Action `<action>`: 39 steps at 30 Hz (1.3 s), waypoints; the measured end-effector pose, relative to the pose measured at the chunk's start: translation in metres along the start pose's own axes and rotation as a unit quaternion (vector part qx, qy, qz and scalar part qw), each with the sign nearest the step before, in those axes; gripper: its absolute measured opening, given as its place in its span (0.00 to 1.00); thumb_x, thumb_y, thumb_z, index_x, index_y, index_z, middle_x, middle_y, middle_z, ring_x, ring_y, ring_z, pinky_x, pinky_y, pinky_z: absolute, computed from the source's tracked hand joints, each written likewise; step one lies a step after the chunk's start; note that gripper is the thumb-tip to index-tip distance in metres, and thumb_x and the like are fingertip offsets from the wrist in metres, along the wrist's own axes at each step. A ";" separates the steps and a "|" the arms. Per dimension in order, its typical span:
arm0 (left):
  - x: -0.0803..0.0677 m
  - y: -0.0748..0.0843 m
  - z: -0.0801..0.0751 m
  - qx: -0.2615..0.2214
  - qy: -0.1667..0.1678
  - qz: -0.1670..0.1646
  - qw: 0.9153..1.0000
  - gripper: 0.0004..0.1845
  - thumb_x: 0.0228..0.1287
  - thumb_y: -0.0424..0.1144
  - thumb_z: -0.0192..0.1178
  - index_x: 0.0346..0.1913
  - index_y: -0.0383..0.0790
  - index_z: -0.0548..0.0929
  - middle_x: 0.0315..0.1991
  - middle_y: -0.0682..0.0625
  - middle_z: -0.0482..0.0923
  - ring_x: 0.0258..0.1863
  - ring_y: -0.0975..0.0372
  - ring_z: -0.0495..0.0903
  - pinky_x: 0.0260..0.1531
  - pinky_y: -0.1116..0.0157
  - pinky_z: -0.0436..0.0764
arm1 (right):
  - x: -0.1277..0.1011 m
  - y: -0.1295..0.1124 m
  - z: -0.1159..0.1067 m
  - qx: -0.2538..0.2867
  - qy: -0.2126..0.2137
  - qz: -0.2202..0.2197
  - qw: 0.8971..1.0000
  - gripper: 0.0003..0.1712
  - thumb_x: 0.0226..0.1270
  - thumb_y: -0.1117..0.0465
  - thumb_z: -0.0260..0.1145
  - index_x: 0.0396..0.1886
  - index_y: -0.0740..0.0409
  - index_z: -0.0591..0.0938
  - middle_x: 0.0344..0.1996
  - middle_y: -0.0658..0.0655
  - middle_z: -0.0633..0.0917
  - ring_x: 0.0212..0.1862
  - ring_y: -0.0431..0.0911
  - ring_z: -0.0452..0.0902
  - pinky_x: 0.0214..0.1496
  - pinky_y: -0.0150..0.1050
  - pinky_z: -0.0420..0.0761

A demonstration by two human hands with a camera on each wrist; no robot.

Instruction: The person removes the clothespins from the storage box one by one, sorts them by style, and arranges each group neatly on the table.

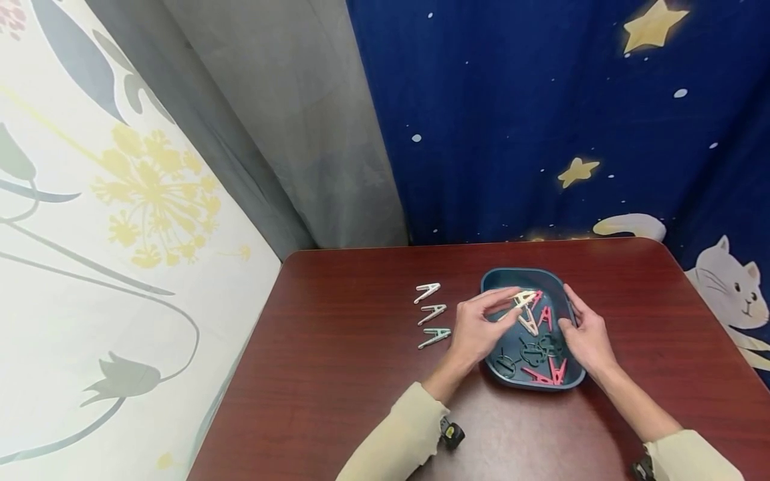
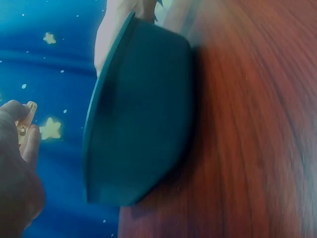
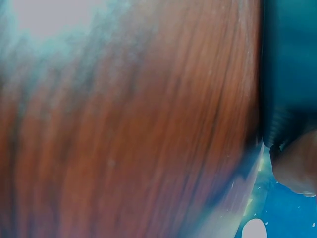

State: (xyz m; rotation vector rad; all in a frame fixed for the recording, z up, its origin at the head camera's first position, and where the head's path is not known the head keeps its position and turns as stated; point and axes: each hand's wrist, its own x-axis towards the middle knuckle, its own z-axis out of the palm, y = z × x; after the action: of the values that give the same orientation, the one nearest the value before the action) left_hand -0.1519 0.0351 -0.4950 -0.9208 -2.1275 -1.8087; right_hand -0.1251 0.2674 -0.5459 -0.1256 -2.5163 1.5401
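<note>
Against the starry curtain [image 1: 541, 120], the left hand [image 1: 475, 327] pinched a cream clothespin [image 1: 525, 297] above the tray [image 1: 522, 277], the right hand [image 1: 586, 337] lay relaxed on its rim, and the next placement would probably call for alignment with the clothespin row [image 1: 432, 314] on the surface [image 1: 337, 347].

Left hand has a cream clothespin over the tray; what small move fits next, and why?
Probably carry the cream clothespin in the left hand left and lay it beside the three pale clothespins already lined up on the table, while the right hand steadies the tray.
</note>
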 end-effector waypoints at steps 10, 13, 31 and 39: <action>-0.018 -0.006 -0.049 0.064 0.021 0.072 0.995 0.19 0.63 0.24 0.74 0.57 0.29 0.88 0.52 0.41 0.90 0.49 0.54 0.91 0.48 0.57 0.88 | -0.003 -0.001 0.001 0.002 -0.009 0.003 1.000 0.42 0.78 0.73 0.57 0.87 0.54 0.57 0.75 0.71 0.69 0.67 0.63 0.74 0.47 0.13 0.70; -0.027 -0.012 -0.063 0.097 0.030 0.076 0.992 0.19 0.62 0.25 0.75 0.57 0.31 0.89 0.52 0.43 0.90 0.51 0.57 0.89 0.50 0.63 0.87 | -0.004 -0.002 0.001 -0.001 -0.010 0.006 1.000 0.41 0.78 0.72 0.56 0.87 0.54 0.57 0.76 0.70 0.69 0.67 0.60 0.76 0.47 0.13 0.70; -0.106 -0.042 -0.114 0.102 0.014 -0.041 0.994 0.17 0.66 0.29 0.74 0.58 0.36 0.89 0.49 0.47 0.91 0.45 0.51 0.91 0.43 0.47 0.88 | 0.000 -0.004 0.003 0.000 -0.012 0.003 1.000 0.42 0.77 0.73 0.58 0.87 0.53 0.57 0.76 0.69 0.69 0.65 0.55 0.77 0.47 0.14 0.71; -0.119 -0.044 -0.114 0.100 -0.028 -0.114 0.988 0.17 0.68 0.31 0.73 0.58 0.38 0.89 0.49 0.49 0.91 0.46 0.60 0.91 0.45 0.62 0.88 | 0.000 -0.001 0.000 0.002 -0.007 0.000 1.000 0.42 0.77 0.73 0.58 0.86 0.53 0.59 0.75 0.70 0.70 0.57 0.31 0.77 0.45 0.15 0.72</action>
State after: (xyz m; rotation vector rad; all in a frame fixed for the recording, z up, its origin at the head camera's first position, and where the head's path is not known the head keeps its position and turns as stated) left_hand -0.1106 -0.1138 -0.5669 -0.7114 -2.4837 -1.6407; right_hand -0.1249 0.2670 -0.5447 -0.1146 -2.5244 1.5505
